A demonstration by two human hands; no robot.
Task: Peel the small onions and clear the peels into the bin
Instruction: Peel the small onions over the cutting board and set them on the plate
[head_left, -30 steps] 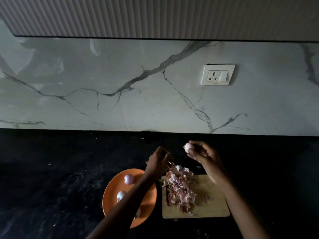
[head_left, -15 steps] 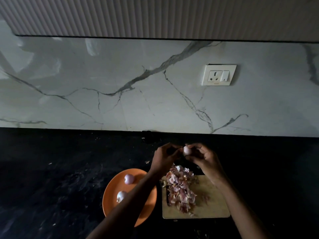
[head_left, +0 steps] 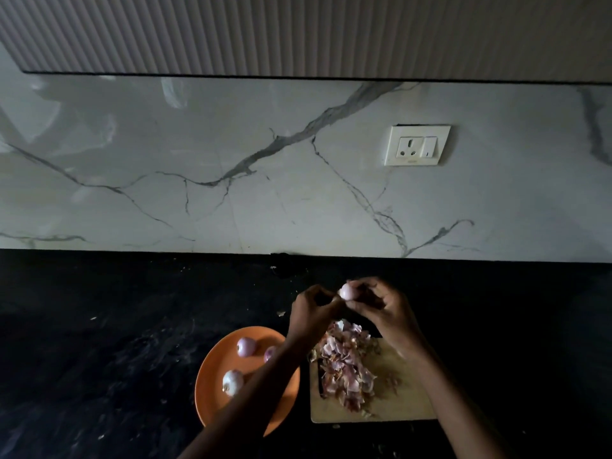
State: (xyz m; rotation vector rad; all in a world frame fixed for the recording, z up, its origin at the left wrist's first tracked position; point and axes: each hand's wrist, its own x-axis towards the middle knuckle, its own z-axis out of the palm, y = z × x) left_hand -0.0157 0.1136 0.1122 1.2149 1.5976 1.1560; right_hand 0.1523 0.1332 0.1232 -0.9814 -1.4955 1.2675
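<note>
Both hands raised above the dark surface (head_left: 99,342), meeting just behind the far edge of the cutting board (head_left: 407,392). Right hand (head_left: 385,309) has its fingers curled round a small onion (head_left: 348,290), which pokes out at the fingertips on the side facing the left hand. Left hand (head_left: 311,313) pinches at that exposed end; fingers curled, but whether it has a skin flake or bare onion between them can't be told in this dim light. The onion sits at the very tip of the right grip, not deep in the palm, probably so the other hand can get at the skin.

Held over the board so scraps likely drop onto the peel pile (head_left: 344,362) heaped on the board's left half. Orange plate (head_left: 212,389) just left of the board holds three onions (head_left: 245,346), partly under the left forearm; looks like the peeled stock, kept apart from the waste.

No bin in view. Judged stage: peeling, clearing of peels not yet begun
</note>
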